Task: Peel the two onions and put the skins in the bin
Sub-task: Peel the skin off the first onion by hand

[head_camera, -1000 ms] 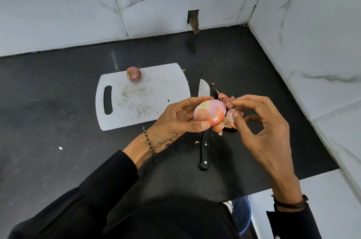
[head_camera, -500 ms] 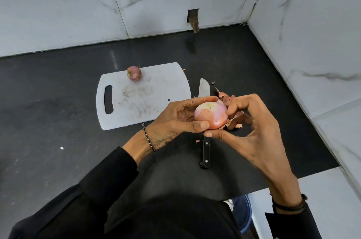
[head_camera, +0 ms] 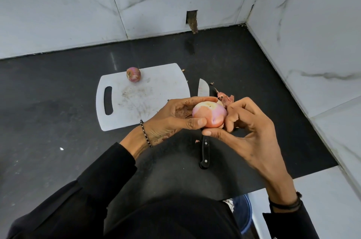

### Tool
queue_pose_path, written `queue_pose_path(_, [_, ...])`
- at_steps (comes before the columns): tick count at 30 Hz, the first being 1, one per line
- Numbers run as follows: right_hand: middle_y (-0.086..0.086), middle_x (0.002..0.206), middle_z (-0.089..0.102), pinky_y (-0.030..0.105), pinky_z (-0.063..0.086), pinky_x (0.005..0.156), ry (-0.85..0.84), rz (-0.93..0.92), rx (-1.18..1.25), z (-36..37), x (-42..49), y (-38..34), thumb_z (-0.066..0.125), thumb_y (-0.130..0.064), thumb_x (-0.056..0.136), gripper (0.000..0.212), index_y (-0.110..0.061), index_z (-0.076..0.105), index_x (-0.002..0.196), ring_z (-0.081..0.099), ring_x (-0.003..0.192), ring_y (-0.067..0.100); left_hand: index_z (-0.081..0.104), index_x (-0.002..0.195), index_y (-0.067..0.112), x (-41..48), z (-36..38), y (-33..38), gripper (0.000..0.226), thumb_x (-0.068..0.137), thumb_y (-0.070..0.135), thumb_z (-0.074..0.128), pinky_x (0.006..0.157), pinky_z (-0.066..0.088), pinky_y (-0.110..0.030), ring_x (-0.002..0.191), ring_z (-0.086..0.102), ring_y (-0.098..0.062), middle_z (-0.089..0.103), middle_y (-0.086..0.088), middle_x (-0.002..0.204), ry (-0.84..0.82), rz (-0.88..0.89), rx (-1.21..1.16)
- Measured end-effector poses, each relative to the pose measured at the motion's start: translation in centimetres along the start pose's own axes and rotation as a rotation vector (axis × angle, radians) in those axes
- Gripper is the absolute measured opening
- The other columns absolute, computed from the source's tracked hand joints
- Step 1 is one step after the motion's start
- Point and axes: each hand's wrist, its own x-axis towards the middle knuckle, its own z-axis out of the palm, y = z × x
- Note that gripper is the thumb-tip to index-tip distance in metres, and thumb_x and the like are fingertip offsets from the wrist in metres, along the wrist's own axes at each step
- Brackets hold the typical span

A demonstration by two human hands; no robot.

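A pale pink, mostly peeled onion (head_camera: 210, 114) is held above the black counter. My left hand (head_camera: 173, 117) grips it from the left, thumb under it and fingers over the top. My right hand (head_camera: 248, 127) touches the onion's right side, fingers curled against it and the thumb stretched beneath. A second, smaller onion (head_camera: 133, 74) with purple skin sits on the far edge of the white cutting board (head_camera: 156, 86). Loose onion skins (head_camera: 225, 98) lie on the counter just behind my hands, partly hidden.
A black-handled knife (head_camera: 204, 147) lies on the counter under my hands, blade pointing away. White marble walls close the back and right sides. A blue bin (head_camera: 243, 211) shows below the counter's front edge at the lower right.
My right hand has moved in from the skin pile to the onion and now curls against its right side. The left hand has turned the onion a little.
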Motion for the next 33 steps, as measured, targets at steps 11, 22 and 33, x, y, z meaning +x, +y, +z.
queue_pose_path(11, [-0.002,0.110,0.060,0.028,0.057,0.062,-0.026,0.081,0.009,-0.2,0.6,-0.1,0.086,-0.054,0.067,0.059,-0.023,0.057,0.107,0.064,0.087,0.021,0.063,0.128,0.018,0.5,0.2,-0.6,0.058,0.074,0.033,0.077,0.097,0.051,-0.034,0.124,0.058,-0.028,0.063,-0.005,0.131,0.012,-0.013,-0.050])
queue_pose_path(22, [0.000,0.109,0.057,0.038,0.058,0.057,-0.018,0.094,0.007,0.1,0.4,0.7,0.088,-0.053,0.066,0.052,-0.022,0.057,0.096,0.062,0.088,0.022,0.061,0.130,0.016,0.6,0.3,-1.4,0.061,0.074,0.034,0.077,0.099,0.051,-0.038,0.124,0.058,-0.029,0.062,-0.009,0.131,0.031,-0.063,-0.061])
queue_pose_path(33, [-0.006,0.102,0.057,0.032,0.055,0.061,0.016,0.176,-0.055,0.8,0.4,0.7,0.087,-0.047,0.069,0.044,-0.023,0.057,0.091,0.060,0.085,0.018,0.060,0.131,0.012,1.0,0.3,-2.0,0.065,0.072,0.033,0.077,0.097,0.051,-0.033,0.122,0.060,-0.024,0.065,-0.006,0.128,0.115,-0.088,-0.089])
